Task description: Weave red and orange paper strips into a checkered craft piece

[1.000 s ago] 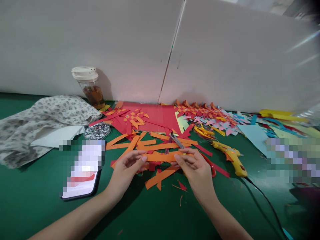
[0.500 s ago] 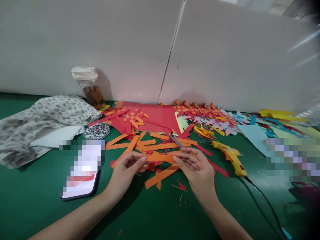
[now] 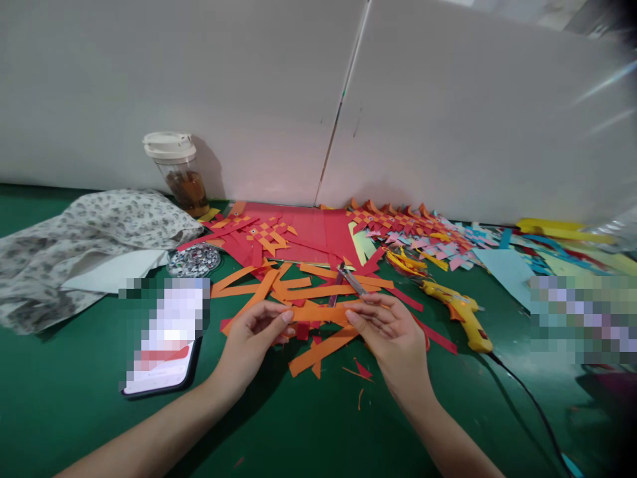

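Observation:
Both my hands pinch one orange paper strip (image 3: 318, 312) held level just above the green table (image 3: 298, 425). My left hand (image 3: 251, 338) grips its left end between thumb and fingers. My right hand (image 3: 393, 338) grips the right end, fingers closed on it. Under and behind the strip lies a heap of loose orange and red paper strips (image 3: 293, 285). Scissors (image 3: 351, 280) with red handles lie partly under my right hand, blades pointing away from me.
A phone (image 3: 162, 362) lies at the left, a dish of googly eyes (image 3: 194, 260) behind it. A lidded cup (image 3: 179, 174) and patterned cloth (image 3: 79, 239) stand at back left. A yellow glue gun (image 3: 460, 315) with cord and woven paper fish (image 3: 413, 229) lie at the right.
My right hand shifted slightly, its fingers sliding along the strip's right end. The left hand holds the same spot.

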`<state>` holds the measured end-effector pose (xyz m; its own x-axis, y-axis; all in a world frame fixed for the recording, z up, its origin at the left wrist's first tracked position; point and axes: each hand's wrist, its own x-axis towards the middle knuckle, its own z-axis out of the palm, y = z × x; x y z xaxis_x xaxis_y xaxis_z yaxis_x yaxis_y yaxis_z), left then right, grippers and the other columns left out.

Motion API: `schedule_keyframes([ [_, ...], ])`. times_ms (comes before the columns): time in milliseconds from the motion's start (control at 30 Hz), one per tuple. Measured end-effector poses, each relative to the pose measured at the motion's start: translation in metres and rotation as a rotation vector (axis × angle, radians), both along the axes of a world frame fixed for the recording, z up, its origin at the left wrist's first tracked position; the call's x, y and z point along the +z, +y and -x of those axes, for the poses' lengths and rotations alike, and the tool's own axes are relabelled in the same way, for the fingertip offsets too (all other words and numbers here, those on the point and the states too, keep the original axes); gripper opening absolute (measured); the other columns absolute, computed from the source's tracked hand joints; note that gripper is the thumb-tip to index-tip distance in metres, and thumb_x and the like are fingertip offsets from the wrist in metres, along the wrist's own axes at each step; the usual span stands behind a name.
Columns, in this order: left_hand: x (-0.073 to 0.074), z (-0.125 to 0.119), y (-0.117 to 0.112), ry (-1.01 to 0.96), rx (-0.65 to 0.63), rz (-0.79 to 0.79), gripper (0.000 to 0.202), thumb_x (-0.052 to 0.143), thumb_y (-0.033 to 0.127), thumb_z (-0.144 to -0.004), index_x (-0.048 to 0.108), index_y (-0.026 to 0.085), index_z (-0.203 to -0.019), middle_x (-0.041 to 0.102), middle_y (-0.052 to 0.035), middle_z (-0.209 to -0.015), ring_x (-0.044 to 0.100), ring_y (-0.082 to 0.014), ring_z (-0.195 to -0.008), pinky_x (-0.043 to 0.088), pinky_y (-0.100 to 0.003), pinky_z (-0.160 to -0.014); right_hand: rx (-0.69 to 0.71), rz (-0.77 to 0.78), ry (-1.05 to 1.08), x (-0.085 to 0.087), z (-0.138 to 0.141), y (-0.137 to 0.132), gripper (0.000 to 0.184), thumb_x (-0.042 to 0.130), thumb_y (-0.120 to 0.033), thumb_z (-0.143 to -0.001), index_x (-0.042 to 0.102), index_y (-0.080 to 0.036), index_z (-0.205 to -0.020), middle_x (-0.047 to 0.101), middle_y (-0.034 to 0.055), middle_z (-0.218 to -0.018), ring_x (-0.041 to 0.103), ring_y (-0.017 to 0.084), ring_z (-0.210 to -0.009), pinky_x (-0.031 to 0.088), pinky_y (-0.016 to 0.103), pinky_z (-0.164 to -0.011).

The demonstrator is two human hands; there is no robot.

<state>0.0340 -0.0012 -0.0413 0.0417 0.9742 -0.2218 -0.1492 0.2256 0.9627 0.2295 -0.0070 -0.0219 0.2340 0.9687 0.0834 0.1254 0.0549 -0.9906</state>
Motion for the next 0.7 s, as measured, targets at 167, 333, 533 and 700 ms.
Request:
schedule_keyframes([
  [167,0.0026,-0.0002,-0.0008,0.001,0.014,0.008,0.015,0.067,0.032,-0.07,0.062,0.019,-0.074,0.064,-0.0004,-0.066,0.062,-0.013,-0.062,0.05,-0.022,-0.058,-0.018,0.005,-0.005,0.0005,0.0001,0.0002,0.03,0.071,-0.029,-0.066,0.053,-0.021,-0.088,0.069,0.0043,-0.081,0.067,0.019,-0.078,0.056,0.032,-0.073],
  [333,0.0021,0.0001,-0.0008,0.004,0.007,0.011,0.015,0.066,0.032,-0.071,0.061,0.018,-0.075,0.061,0.0017,-0.065,0.058,-0.0091,-0.057,0.048,-0.02,-0.056,-0.033,0.001,-0.019,-0.0018,-0.0001,0.0,0.029,0.072,-0.029,-0.066,0.054,-0.02,-0.087,0.069,0.0042,-0.08,0.066,0.019,-0.079,0.055,0.032,-0.074],
  [533,0.0008,0.001,-0.0016,-0.021,-0.026,-0.021,0.016,0.06,0.034,-0.077,0.057,0.018,-0.077,0.059,0.0023,-0.064,0.056,-0.0094,-0.055,0.045,-0.02,-0.055,-0.031,0.03,-0.024,-0.0023,-0.0005,0.0006,0.029,0.072,-0.031,-0.065,0.055,-0.02,-0.086,0.069,0.0036,-0.078,0.067,0.018,-0.074,0.056,0.032,-0.073],
  [700,0.0019,0.0019,-0.0049,-0.007,-0.176,-0.069,0.02,0.052,0.036,-0.081,0.056,0.018,-0.075,0.056,0.0024,-0.061,0.05,-0.0102,-0.052,0.041,-0.022,-0.054,0.037,0.051,-0.007,-0.0002,-0.0007,0.0006,0.029,0.074,-0.031,-0.062,0.056,-0.02,-0.083,0.069,0.0038,-0.073,0.067,0.019,-0.07,0.057,0.031,-0.067],
])
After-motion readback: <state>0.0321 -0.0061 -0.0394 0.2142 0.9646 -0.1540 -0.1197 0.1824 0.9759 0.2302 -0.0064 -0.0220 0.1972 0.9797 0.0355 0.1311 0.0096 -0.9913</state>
